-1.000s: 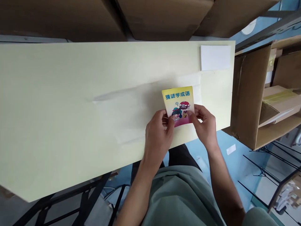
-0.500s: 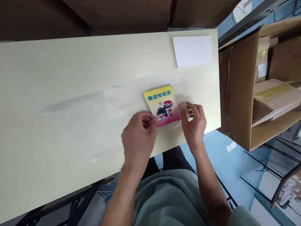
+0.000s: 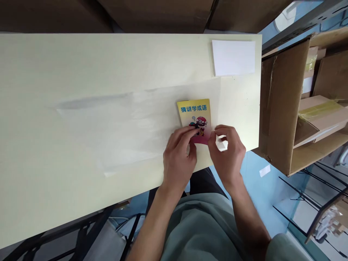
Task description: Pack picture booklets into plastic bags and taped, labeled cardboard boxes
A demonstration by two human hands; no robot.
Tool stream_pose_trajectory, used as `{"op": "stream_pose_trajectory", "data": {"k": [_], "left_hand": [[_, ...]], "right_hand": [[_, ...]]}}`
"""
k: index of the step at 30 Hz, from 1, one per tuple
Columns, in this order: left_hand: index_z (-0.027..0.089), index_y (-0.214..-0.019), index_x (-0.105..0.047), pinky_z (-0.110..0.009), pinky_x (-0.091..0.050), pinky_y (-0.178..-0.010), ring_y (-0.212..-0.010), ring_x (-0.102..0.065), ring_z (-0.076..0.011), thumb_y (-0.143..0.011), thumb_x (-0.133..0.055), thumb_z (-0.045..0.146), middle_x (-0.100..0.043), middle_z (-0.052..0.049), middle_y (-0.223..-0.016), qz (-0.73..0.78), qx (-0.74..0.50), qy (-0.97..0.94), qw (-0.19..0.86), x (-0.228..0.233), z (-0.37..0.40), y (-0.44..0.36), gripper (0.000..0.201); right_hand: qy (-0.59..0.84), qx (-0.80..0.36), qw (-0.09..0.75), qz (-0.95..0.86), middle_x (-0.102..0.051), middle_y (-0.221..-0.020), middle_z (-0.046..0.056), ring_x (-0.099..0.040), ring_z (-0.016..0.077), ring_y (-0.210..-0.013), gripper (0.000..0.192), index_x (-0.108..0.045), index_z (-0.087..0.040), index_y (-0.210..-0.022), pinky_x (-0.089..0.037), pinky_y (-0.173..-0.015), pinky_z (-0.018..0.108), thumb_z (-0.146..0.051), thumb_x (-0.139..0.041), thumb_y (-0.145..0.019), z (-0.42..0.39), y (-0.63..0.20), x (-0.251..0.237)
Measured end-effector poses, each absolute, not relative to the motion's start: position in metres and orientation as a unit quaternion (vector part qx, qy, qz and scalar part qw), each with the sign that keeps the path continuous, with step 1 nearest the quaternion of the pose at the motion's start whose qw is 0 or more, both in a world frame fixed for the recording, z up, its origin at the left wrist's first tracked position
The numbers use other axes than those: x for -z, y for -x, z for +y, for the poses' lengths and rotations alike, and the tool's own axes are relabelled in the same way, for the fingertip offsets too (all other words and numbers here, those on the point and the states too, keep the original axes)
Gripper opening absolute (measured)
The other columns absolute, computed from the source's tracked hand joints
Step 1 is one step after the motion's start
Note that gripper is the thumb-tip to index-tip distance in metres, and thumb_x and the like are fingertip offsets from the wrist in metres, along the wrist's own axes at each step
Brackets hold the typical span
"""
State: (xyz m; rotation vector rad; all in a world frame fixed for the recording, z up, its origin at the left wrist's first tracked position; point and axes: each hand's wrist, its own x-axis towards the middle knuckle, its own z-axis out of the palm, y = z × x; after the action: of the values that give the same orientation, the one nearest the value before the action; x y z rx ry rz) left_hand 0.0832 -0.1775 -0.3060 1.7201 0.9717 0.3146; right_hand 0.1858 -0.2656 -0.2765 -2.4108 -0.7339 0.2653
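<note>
Small booklet (image 3: 194, 115), yellow cover fading to pink, blue Chinese title, cartoon figures, lies flat on the tabletop (image 3: 81, 72) near its front right edge, on a clear plastic sheet or sleeve (image 3: 152, 119) spread over the surface.

Left hand (image 3: 179, 156): fingers pressed down on the booklet's lower left corner, pinning it in place. No pinch, just flat contact from above.

Right hand (image 3: 227, 152): fingers curled narrow around a small white scrap (image 3: 222, 143), looks like a strip or tab of paper or film, just beside the booklet's lower right corner. Can't tell whether it's attached to the plastic or loose.

Progress, judging from layout: booklet is positioned on the plastic and held. Can't tell whether it sits on the film or inside it. Nothing is folded over the cover, the top of the booklet is bare, no seal visible. So placement looks done, closing or wrapping looks not done.

Outward: 1 stack of white sheets (image 3: 233, 57) at the far right corner of the tabletop, well apart from the hands. Open cardboard boxes (image 3: 304, 105) on a shelf unit to the right, more brown cartons (image 3: 163, 14) behind the tabletop.
</note>
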Motion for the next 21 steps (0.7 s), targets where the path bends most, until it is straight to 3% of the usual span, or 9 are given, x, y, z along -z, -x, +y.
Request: {"op": "stream_pose_trajectory", "data": {"k": [3, 7, 10, 13, 16, 18, 21], "left_hand": [[0.027, -0.119, -0.076, -0.040, -0.068, -0.096, -0.116, -0.077, -0.0258, -0.109, -0.058, 0.037, -0.078, -0.008, -0.127, 0.440, -0.131, -0.612, 0.644, 0.290, -0.170, -0.076, 0.023], [0.026, -0.104, -0.072, -0.031, -0.062, -0.067, -0.082, -0.074, -0.0203, -0.102, -0.068, 0.064, -0.076, -0.004, -0.091, 0.516, -0.122, -0.524, 0.666, 0.276, -0.151, -0.057, 0.037], [0.026, -0.083, -0.061, -0.026, -0.048, -0.053, -0.063, -0.058, -0.0146, -0.100, -0.072, 0.063, -0.059, 0.001, -0.069, 0.575, -0.114, -0.498, 0.639, 0.283, -0.137, -0.043, 0.042], [0.025, -0.075, -0.057, -0.027, -0.050, -0.058, -0.067, -0.058, -0.0152, -0.102, -0.067, 0.061, -0.058, 0.000, -0.069, 0.587, -0.114, -0.459, 0.657, 0.298, -0.126, -0.032, 0.046], [0.024, -0.083, -0.065, -0.029, -0.056, -0.067, -0.076, -0.066, -0.0173, -0.100, -0.069, 0.054, -0.068, -0.002, -0.078, 0.580, -0.105, -0.432, 0.683, 0.310, -0.123, -0.028, 0.035], [0.024, -0.098, -0.071, -0.029, -0.056, -0.066, -0.076, -0.068, -0.0175, -0.097, -0.073, 0.047, -0.072, -0.002, -0.081, 0.591, -0.111, -0.419, 0.680, 0.315, -0.123, -0.028, 0.024], [0.025, -0.114, -0.070, -0.028, -0.053, -0.061, -0.069, -0.066, -0.0161, -0.096, -0.073, 0.039, -0.075, -0.001, -0.085, 0.605, -0.139, -0.444, 0.646, 0.317, -0.124, -0.030, 0.023]], "right_hand": [[0.883, -0.144, 0.321, -0.311, -0.079, -0.116, 0.008, -0.078, 0.0237, -0.104, 0.016, -0.072, -0.030, -0.108, -0.069, -0.086, 0.041, -0.019, -0.060, -0.104, -0.256, -0.163, 0.260], [0.840, -0.222, 0.331, -0.368, -0.080, -0.126, 0.008, -0.079, 0.0273, -0.114, 0.024, -0.076, -0.032, -0.118, -0.070, -0.096, 0.047, -0.018, -0.062, -0.104, -0.237, -0.133, 0.249], [0.795, -0.298, 0.350, -0.396, -0.081, -0.132, 0.006, -0.078, 0.0250, -0.121, 0.025, -0.076, -0.031, -0.118, -0.070, -0.102, 0.045, -0.016, -0.060, -0.105, -0.228, -0.122, 0.249], [0.796, -0.314, 0.371, -0.359, -0.080, -0.132, 0.007, -0.076, 0.0238, -0.126, 0.022, -0.075, -0.029, -0.118, -0.070, -0.103, 0.044, -0.019, -0.060, -0.106, -0.227, -0.126, 0.260], [0.846, -0.273, 0.356, -0.287, -0.076, -0.134, 0.011, -0.078, 0.0239, -0.117, 0.022, -0.073, -0.026, -0.124, -0.072, -0.095, 0.043, -0.023, -0.061, -0.106, -0.232, -0.139, 0.281], [0.860, -0.270, 0.352, -0.251, -0.074, -0.128, 0.010, -0.078, 0.0209, -0.104, 0.020, -0.072, -0.025, -0.123, -0.072, -0.088, 0.041, -0.026, -0.062, -0.105, -0.233, -0.146, 0.294], [0.863, -0.283, 0.355, -0.222, -0.073, -0.117, 0.007, -0.076, 0.0177, -0.093, 0.017, -0.071, -0.026, -0.120, -0.072, -0.084, 0.038, -0.027, -0.067, -0.103, -0.231, -0.152, 0.304]]}}
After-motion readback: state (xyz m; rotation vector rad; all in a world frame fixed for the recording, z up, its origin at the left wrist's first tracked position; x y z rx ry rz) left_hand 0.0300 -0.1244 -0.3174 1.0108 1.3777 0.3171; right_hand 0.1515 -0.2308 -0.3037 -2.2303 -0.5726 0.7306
